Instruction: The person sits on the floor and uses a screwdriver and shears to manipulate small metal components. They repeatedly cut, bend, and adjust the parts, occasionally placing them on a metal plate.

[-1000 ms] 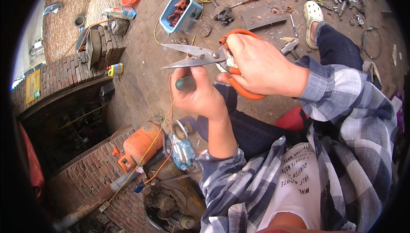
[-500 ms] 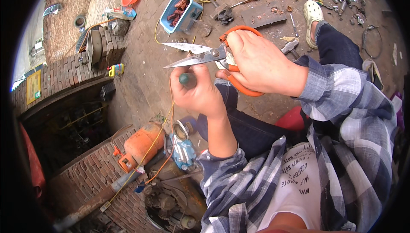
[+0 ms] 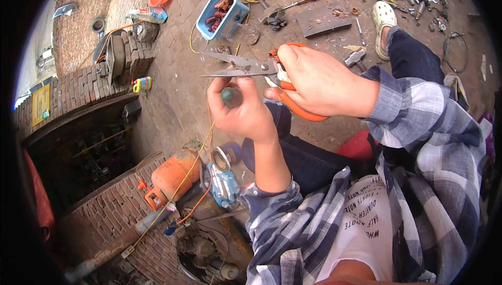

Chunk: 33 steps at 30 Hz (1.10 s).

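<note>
the right hand (image 3: 321,81) grips orange-handled scissors (image 3: 252,70), blades parted, just above the left hand (image 3: 243,111); those left fingers curl around a green-ended rod (image 3: 230,97). beyond both, a blue plastic tub (image 3: 230,17) holds reddish-brown scraps (image 3: 221,6).

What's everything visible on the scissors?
The scissors have worn grey metal blades joined at a round pivot, and orange looped handles, seemingly plastic or rubber, with whitish material near them. The blades stand open, tips toward picture left, held in the air. The right hand grips the handles; fingertips of the left hand are at the lower blade, contact unclear.
</note>
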Each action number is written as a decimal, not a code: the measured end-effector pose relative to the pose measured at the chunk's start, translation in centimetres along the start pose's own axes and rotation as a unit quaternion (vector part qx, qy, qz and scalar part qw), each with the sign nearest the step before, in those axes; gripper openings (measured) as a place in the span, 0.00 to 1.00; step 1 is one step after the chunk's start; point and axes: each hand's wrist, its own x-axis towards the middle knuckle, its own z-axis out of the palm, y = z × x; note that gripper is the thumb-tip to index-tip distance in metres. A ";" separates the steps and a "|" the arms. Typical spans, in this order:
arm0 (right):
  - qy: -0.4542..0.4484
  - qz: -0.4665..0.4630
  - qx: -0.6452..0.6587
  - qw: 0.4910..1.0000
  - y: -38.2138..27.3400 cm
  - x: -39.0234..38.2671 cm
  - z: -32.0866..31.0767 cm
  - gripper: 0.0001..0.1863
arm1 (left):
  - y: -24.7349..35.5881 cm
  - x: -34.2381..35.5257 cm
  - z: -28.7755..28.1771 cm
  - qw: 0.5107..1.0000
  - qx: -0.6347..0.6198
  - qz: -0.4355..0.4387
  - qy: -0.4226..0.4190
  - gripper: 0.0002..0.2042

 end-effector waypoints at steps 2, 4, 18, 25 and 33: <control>0.037 -0.026 -0.029 0.999 0.3 -0.1 0.4 0.34 | 0.2 0.0 -0.1 1.000 -0.015 -0.003 -0.008 0.06; 0.051 -0.035 -0.045 0.997 0.4 -0.1 0.4 0.34 | 0.1 0.1 -0.1 1.000 0.000 0.016 -0.012 0.06; 0.008 -0.010 0.002 1.000 0.1 -0.2 0.3 0.29 | -0.9 0.1 -0.2 0.998 -0.016 0.047 -0.028 0.03; 0.015 -0.030 -0.024 0.999 0.3 -0.3 0.6 0.32 | -0.7 0.0 -0.1 0.997 -0.032 0.064 -0.013 0.03; 0.007 -0.015 0.002 1.000 0.4 -0.1 0.4 0.29 | -0.4 -0.1 0.2 0.998 -0.033 0.053 -0.002 0.04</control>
